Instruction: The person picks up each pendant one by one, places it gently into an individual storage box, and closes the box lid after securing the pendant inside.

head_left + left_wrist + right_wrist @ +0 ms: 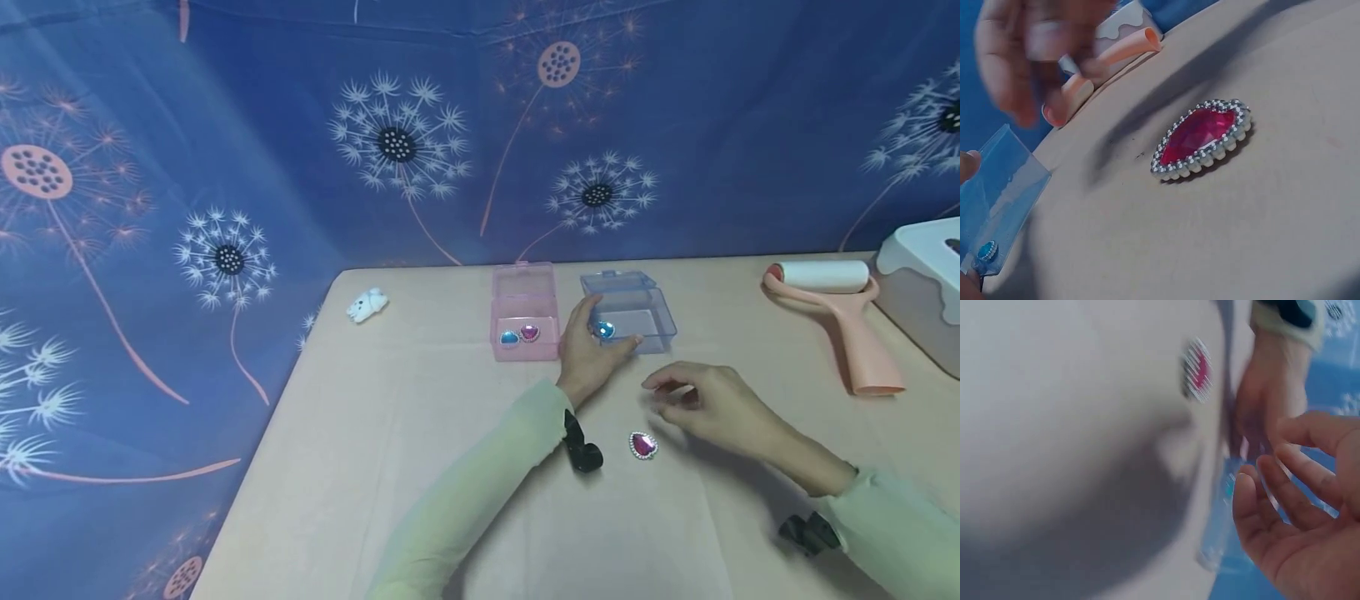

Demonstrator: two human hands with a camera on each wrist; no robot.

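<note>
My left hand grips the clear blue box, fingers along its left side and thumb at its front. Inside that box lies a blue gem. Its lid stands raised at the back. To the left, a pink box, also with its lid up, contains a blue gem and a pink gem. My right hand hovers over the table with loosely bent fingers and nothing between them. Below it lies a teardrop pink gem with a silver beaded rim, large in the left wrist view.
A small white figurine lies at the table's back left. On the right are a peach-handled lint roller and a white-topped container. A blue dandelion-print cloth hangs behind the table.
</note>
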